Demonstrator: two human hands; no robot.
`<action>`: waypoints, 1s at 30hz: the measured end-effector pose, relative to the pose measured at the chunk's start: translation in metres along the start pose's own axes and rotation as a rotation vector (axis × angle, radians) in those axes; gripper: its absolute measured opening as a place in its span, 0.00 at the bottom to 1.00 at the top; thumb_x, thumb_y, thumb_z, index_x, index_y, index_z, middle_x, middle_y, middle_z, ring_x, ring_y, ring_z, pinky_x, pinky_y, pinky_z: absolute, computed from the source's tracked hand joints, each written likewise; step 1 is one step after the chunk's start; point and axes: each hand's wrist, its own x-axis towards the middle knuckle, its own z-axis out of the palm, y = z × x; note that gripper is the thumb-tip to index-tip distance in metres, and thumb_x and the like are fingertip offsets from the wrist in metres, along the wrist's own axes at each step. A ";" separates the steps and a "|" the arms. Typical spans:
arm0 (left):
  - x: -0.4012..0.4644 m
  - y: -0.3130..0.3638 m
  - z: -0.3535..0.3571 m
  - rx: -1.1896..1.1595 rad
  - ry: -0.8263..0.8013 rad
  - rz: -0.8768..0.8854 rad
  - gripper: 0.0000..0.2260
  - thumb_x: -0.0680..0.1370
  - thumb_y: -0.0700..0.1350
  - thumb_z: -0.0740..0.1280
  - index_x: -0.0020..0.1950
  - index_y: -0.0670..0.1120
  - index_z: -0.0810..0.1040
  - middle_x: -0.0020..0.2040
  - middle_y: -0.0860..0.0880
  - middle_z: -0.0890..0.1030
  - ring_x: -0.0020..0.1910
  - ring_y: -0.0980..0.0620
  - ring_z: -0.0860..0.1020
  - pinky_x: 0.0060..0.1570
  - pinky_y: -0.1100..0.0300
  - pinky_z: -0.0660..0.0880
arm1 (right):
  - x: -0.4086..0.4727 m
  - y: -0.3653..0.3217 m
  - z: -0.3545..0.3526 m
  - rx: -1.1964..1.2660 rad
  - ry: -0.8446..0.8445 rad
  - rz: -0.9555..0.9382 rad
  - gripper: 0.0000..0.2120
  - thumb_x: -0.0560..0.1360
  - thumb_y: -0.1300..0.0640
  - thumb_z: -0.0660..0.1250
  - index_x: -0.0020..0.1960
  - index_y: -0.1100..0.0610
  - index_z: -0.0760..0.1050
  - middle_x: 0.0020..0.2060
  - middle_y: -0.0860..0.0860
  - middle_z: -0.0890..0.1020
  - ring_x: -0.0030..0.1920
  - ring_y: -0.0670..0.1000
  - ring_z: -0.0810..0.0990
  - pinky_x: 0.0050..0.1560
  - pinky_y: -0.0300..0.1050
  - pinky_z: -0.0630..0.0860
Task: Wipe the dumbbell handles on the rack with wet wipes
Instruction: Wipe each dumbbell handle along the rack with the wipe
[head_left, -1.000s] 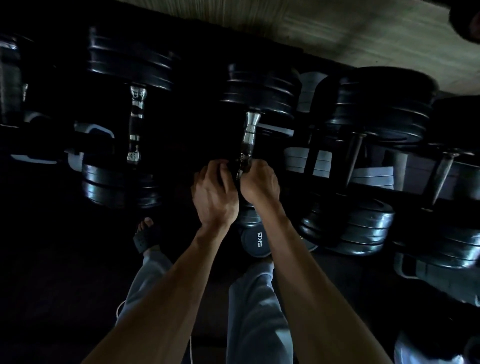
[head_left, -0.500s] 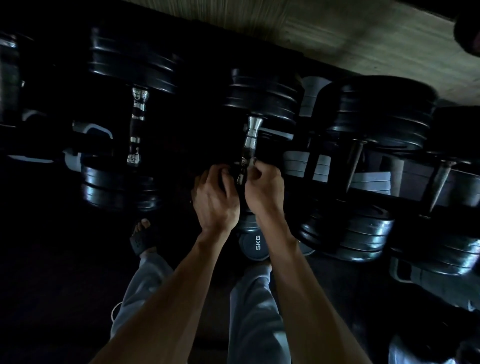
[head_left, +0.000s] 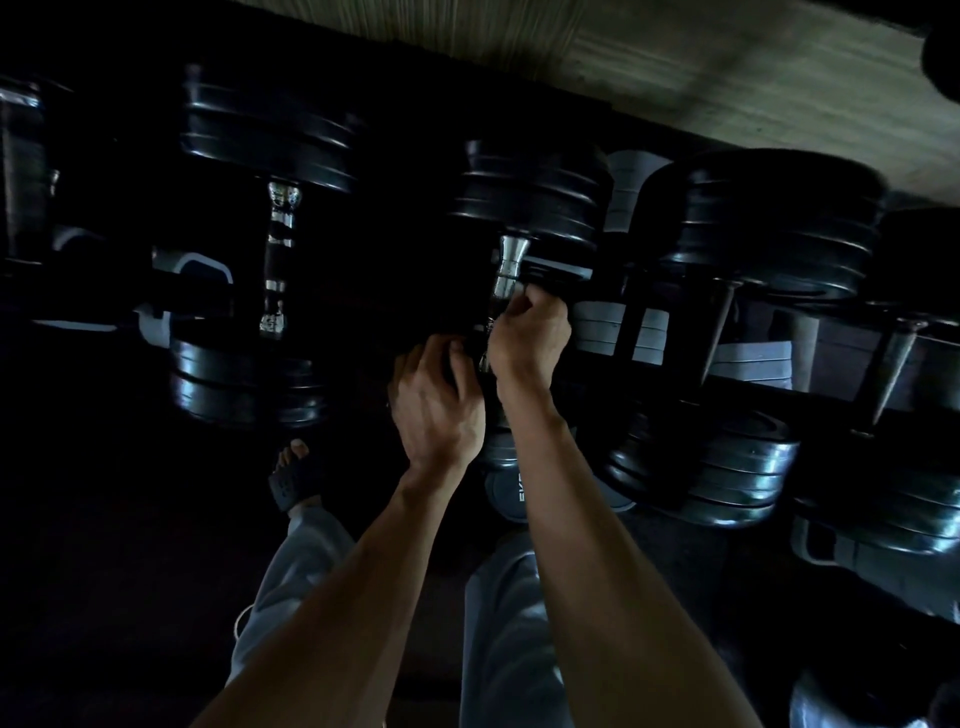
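The scene is very dark. A black-plated dumbbell with a chrome handle (head_left: 506, 270) lies on the rack straight ahead. My right hand (head_left: 530, 335) is closed around the middle of that handle, and only the flared far end of the chrome shows above my fingers. My left hand (head_left: 436, 400) sits just below and to the left, with its fingers curled toward the near end of the handle; what they hold is lost in shadow. No wet wipe can be made out. A second dumbbell's chrome handle (head_left: 278, 260) stands to the left.
Large black dumbbells (head_left: 769, 223) fill the rack to the right, with darker handles (head_left: 719, 327). A small grey dumbbell (head_left: 511, 493) lies low under my arms. My sandalled foot (head_left: 293, 478) and grey trousers (head_left: 498, 623) are below. Wooden flooring (head_left: 675, 62) runs beyond the rack.
My right hand has slid up the chrome handle, away from me, covering more of it. My left hand has stayed near the handle's near end.
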 end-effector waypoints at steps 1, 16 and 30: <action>0.000 0.000 0.000 -0.001 0.000 0.002 0.19 0.78 0.53 0.50 0.48 0.48 0.79 0.46 0.51 0.81 0.48 0.48 0.77 0.48 0.46 0.75 | 0.000 0.001 0.001 0.002 0.012 -0.009 0.16 0.81 0.65 0.58 0.35 0.58 0.70 0.27 0.49 0.72 0.28 0.47 0.70 0.29 0.40 0.65; 0.002 -0.008 0.003 0.000 -0.018 0.020 0.18 0.80 0.53 0.51 0.42 0.49 0.77 0.40 0.51 0.81 0.43 0.46 0.78 0.46 0.48 0.75 | -0.019 0.000 0.000 0.049 0.048 -0.277 0.15 0.84 0.59 0.62 0.39 0.60 0.76 0.29 0.44 0.74 0.25 0.43 0.70 0.26 0.31 0.66; 0.001 -0.004 0.002 0.051 -0.021 -0.019 0.20 0.79 0.54 0.50 0.45 0.48 0.80 0.44 0.50 0.82 0.48 0.47 0.77 0.50 0.46 0.75 | 0.026 -0.001 0.002 0.354 -0.002 0.093 0.21 0.82 0.62 0.61 0.30 0.54 0.69 0.24 0.43 0.67 0.25 0.41 0.64 0.30 0.38 0.63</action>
